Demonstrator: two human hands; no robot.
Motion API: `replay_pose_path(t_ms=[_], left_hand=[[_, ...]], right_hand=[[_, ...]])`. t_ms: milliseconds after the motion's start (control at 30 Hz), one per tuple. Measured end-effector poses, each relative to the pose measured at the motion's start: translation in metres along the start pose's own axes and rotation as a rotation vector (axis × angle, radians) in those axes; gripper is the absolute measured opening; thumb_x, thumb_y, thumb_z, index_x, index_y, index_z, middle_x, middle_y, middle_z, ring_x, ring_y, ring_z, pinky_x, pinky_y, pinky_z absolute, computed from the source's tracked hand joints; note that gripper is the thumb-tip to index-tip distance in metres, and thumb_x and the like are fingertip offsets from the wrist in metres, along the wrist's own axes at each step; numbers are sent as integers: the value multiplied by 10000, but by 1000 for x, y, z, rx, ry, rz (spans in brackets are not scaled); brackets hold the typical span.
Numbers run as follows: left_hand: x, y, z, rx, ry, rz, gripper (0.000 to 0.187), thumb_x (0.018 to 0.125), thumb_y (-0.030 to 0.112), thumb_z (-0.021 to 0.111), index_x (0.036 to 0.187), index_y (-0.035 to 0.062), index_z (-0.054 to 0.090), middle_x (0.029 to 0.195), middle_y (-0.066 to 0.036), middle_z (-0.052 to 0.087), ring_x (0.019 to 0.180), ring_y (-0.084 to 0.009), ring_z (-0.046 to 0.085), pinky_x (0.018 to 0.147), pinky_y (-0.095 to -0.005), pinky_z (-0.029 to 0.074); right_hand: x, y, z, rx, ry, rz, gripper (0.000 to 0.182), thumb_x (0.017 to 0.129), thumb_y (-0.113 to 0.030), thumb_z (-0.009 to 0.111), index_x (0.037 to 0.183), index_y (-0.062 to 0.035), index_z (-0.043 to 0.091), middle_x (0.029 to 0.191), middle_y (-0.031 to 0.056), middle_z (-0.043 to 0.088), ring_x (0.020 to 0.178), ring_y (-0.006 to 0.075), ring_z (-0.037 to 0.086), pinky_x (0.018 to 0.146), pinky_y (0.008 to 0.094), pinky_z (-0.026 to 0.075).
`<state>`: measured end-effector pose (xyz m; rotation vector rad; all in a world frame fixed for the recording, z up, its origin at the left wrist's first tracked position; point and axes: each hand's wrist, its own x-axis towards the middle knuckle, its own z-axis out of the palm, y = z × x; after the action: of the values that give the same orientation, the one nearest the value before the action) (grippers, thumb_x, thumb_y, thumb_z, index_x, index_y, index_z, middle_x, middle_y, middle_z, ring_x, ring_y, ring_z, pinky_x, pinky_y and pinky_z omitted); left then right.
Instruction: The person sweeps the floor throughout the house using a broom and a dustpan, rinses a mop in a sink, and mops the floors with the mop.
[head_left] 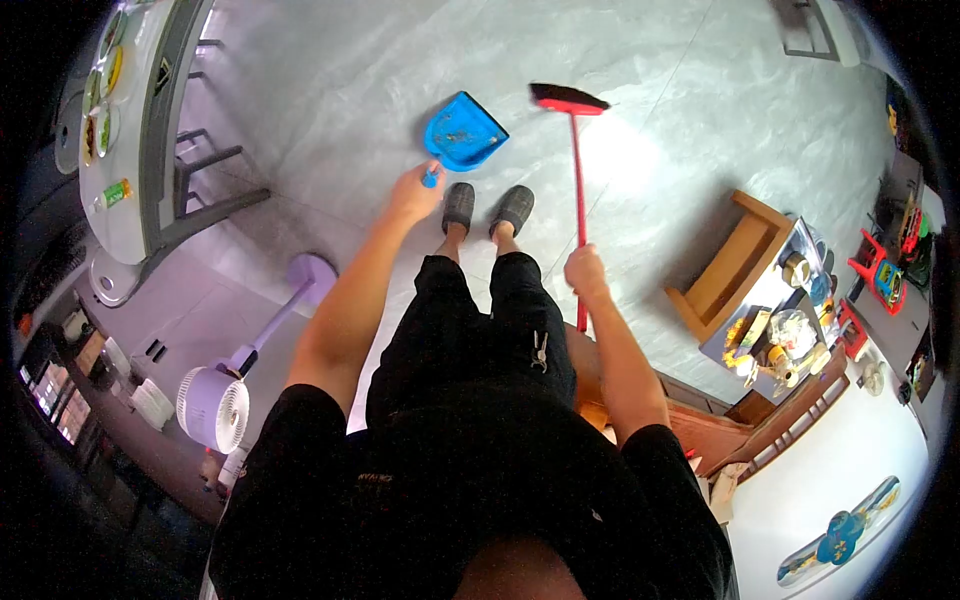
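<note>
My left hand [415,193] is closed round the handle of a blue dustpan [464,135], whose pan has some dark debris in it and faces away from me over the grey floor. In my right hand [585,270] is the red stick of a broom [577,180], gripped partway down. The broom's red head with dark bristles [568,97] lies to the right of the dustpan, apart from it. Between and below the two tools are my feet in dark slippers [486,207].
A white table [130,205] with plates and grey chairs stands at the left. Near it is a purple standing fan [213,408]. On the right, a wooden-sided table [735,262] bears jars and packets. A red toy-like seat [880,275] stands farther right, on the marbled floor [370,60].
</note>
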<state>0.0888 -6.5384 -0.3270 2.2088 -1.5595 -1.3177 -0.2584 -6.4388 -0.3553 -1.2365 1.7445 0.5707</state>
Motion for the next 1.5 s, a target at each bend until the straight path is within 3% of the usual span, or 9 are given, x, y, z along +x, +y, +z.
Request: replay_pose_path(t_ms=[100, 133, 233, 367, 533, 600, 667, 1067, 1500], left_hand=[[3, 1, -4, -33, -41, -29, 247, 915, 294, 505, 943, 63, 587, 668, -125, 618, 640, -244, 656, 629, -381, 499], [8, -6, -2, -61, -19, -29, 234, 903, 287, 517, 921, 67, 593, 693, -155, 632, 662, -277, 663, 634, -398, 497], [12, -16, -5, -169, -10, -69, 228, 890, 286, 534, 888, 69, 603, 698, -158, 648, 660, -281, 673, 629, -402, 498], [10, -51, -14, -330, -53, 9, 239, 892, 296, 546, 884, 66, 607, 656, -110, 635, 611, -220, 662, 609, -362, 504], [-25, -36, -49, -453, -41, -13, 200, 920, 244, 537, 925, 52, 593, 689, -74, 627, 622, -149, 640, 593, -306, 506], [-35, -35, -64, -539, -54, 10, 197, 933, 232, 528, 932, 44, 584, 725, -72, 628, 648, -139, 641, 592, -296, 508], [-52, -29, -83, -625, -76, 39, 205, 945, 231, 519, 929, 34, 575, 765, -73, 631, 684, -139, 647, 595, -295, 510], [-149, 26, -223, -680, 40, 208, 299, 1003, 267, 395, 910, 14, 525, 842, -126, 619, 784, -211, 664, 703, -299, 530], [-161, 74, -213, -681, 16, 431, 335, 1014, 316, 372, 892, 18, 468, 865, -138, 586, 808, -238, 652, 728, -329, 525]], right_hand=[[-45, -15, 36, 86, 20, 61, 250, 886, -147, 427, 987, 72, 494, 922, 318, 627, 877, 454, 634, 768, 502, 523], [-44, 6, 65, -195, -50, -287, 266, 909, -186, 423, 937, 58, 525, 924, 306, 632, 874, 470, 622, 764, 526, 507], [-112, 13, 45, 261, 28, -215, 403, 958, -307, 405, 892, 59, 559, 910, 332, 594, 896, 493, 576, 777, 538, 454], [-208, 41, 20, 531, -62, -180, 317, 957, -308, 464, 843, -18, 518, 657, 83, 541, 539, 182, 530, 500, 319, 430], [-260, 60, 19, 872, -135, -290, 263, 981, -348, 413, 928, -101, 486, 563, -44, 356, 413, 78, 317, 368, 244, 268], [-292, 17, -21, 1126, -241, 88, 276, 987, -372, 383, 945, -113, 470, 555, -50, 339, 399, 77, 293, 362, 247, 265], [-266, 66, 24, 945, -110, -217, 289, 987, -403, 360, 957, -131, 452, 538, -59, 309, 387, 70, 266, 349, 241, 233], [-324, 39, 25, 1822, -207, 223, 244, 990, -347, 399, 923, -126, 480, 541, -76, 275, 386, 39, 237, 329, 195, 213], [-301, 56, 97, 2339, -450, 279, 245, 977, -200, 414, 749, -110, 408, 541, -60, 335, 384, 39, 319, 325, 183, 322]])
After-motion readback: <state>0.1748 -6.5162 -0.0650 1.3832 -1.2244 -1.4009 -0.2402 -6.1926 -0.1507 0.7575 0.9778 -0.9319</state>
